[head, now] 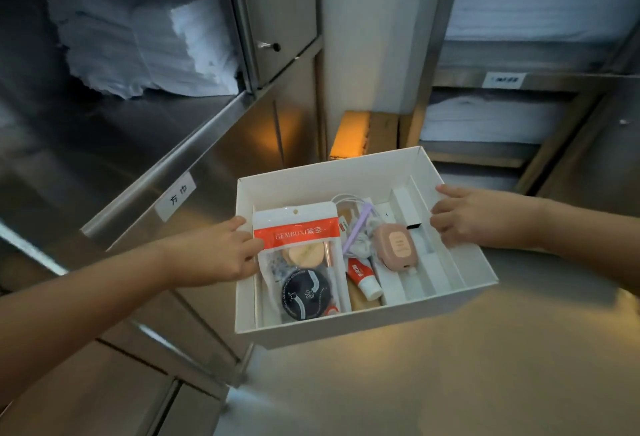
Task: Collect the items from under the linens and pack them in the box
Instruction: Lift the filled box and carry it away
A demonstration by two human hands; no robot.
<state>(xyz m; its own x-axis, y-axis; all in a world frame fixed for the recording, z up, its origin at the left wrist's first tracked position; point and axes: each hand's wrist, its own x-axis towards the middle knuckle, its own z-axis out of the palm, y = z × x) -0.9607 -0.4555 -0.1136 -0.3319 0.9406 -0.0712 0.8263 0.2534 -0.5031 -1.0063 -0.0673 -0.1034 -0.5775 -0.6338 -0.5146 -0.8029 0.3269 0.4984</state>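
Observation:
I hold a white open box (346,323) in the air in front of me. My left hand (221,255) grips its left wall, and my right hand (464,215) grips its right wall. Inside lie a clear pouch with a red band (298,255) holding makeup puffs, a small red-and-white tube (362,278), a pink case (396,245), a purple strip with a white cable (356,227) and white inner dividers (419,272). White folded linens (138,44) are stacked on the steel shelf at upper left.
A steel shelf unit (166,165) with a paper label stands at left, with cabinet doors below. More shelves of white linens (519,12) rise at right. A cardboard box (363,134) sits on the floor behind the white box.

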